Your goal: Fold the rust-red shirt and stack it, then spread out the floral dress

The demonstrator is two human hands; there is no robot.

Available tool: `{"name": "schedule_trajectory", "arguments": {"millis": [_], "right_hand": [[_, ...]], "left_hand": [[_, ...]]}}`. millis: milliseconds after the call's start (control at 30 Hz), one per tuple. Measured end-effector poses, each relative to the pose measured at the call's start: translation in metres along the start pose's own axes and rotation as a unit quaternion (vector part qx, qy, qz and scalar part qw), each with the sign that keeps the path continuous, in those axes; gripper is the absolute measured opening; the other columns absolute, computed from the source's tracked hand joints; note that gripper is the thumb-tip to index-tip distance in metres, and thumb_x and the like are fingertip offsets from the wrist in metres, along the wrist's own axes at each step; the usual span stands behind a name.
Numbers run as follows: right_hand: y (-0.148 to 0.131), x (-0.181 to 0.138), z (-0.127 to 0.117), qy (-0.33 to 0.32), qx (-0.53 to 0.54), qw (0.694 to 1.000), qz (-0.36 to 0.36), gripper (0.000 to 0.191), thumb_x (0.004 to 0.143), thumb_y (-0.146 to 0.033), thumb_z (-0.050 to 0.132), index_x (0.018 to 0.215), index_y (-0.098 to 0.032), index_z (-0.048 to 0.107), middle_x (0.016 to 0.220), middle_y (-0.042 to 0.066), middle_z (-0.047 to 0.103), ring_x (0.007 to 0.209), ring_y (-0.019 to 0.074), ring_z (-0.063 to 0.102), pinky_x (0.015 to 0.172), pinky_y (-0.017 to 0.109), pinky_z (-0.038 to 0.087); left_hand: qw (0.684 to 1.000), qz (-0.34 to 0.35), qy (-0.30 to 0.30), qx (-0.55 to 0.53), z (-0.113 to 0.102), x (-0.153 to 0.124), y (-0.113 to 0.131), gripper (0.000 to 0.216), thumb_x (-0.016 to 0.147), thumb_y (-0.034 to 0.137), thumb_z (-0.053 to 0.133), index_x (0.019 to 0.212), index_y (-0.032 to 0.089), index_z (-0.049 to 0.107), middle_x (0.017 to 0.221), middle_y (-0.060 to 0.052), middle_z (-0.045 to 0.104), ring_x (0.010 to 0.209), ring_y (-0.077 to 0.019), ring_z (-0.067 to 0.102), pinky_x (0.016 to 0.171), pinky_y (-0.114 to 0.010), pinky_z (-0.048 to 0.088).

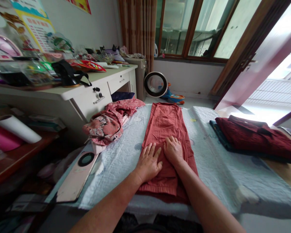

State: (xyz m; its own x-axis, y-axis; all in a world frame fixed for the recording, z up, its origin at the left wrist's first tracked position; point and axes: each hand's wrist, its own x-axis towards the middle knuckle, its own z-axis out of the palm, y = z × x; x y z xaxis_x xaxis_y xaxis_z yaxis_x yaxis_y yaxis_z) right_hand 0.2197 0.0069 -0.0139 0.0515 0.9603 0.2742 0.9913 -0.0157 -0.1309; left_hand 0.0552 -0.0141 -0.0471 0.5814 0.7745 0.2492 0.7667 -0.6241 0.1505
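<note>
A pair of brick-red trousers [166, 118] lies folded lengthwise on a pale blue quilted cover [210, 174], a gathered elastic edge at the near end. On the left part of the cloth my left hand [149, 163] rests palm down, its fingers stretched and slightly apart. Close beside it, a little farther out, my right hand [174, 150] presses on the trousers with fingers lightly bent. Neither hand grips the cloth. Some creases run across the fabric beyond my hands.
Left on the cover lie a crumpled floral garment [106, 127] and a flat pinkish board [75, 181] with a dark ring. Folded dark red clothes [254, 137] are stacked at the right. A cluttered white desk [87, 94] stands left; a blue-orange ride-on toy [173, 97] sits beyond the cover.
</note>
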Motion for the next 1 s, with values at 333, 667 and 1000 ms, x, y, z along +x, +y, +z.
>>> {"name": "schedule_trajectory", "arguments": {"millis": [333, 667, 1000], "right_hand": [[0.006, 0.002, 0.006, -0.020, 0.111, 0.985, -0.134, 0.032, 0.098, -0.025, 0.039, 0.115, -0.020, 0.066, 0.126, 0.007, 0.064, 0.118, 0.0200, 0.055, 0.106, 0.034, 0.036], [0.010, 0.004, 0.005, -0.068, 0.072, 0.993, -0.070, 0.042, 0.098, -0.028, 0.035, 0.134, -0.019, 0.056, 0.147, 0.006, 0.049, 0.138, 0.0207, 0.039, 0.114, 0.039, 0.028], [0.015, 0.003, 0.010, -0.102, 0.021, 0.994, 0.029, 0.060, 0.097, -0.049, 0.038, 0.149, -0.020, 0.039, 0.159, 0.011, 0.028, 0.146, 0.0289, 0.025, 0.115, 0.047, 0.023]], "left_hand": [[1.000, -0.004, -0.005, 0.007, -0.003, 0.000, 0.001, 0.063, 0.093, 0.046, 0.048, 0.149, 0.019, 0.036, 0.158, -0.014, 0.031, 0.146, -0.0315, 0.025, 0.119, -0.049, 0.025], [1.000, -0.001, -0.015, 0.005, -0.003, 0.000, 0.001, 0.062, 0.093, 0.047, 0.046, 0.148, 0.019, 0.037, 0.158, -0.015, 0.031, 0.147, -0.0315, 0.024, 0.118, -0.050, 0.024], [1.000, -0.001, -0.008, 0.008, 0.000, -0.001, 0.000, 0.063, 0.093, 0.047, 0.048, 0.148, 0.019, 0.037, 0.157, -0.014, 0.032, 0.146, -0.0314, 0.025, 0.118, -0.049, 0.025]]}}
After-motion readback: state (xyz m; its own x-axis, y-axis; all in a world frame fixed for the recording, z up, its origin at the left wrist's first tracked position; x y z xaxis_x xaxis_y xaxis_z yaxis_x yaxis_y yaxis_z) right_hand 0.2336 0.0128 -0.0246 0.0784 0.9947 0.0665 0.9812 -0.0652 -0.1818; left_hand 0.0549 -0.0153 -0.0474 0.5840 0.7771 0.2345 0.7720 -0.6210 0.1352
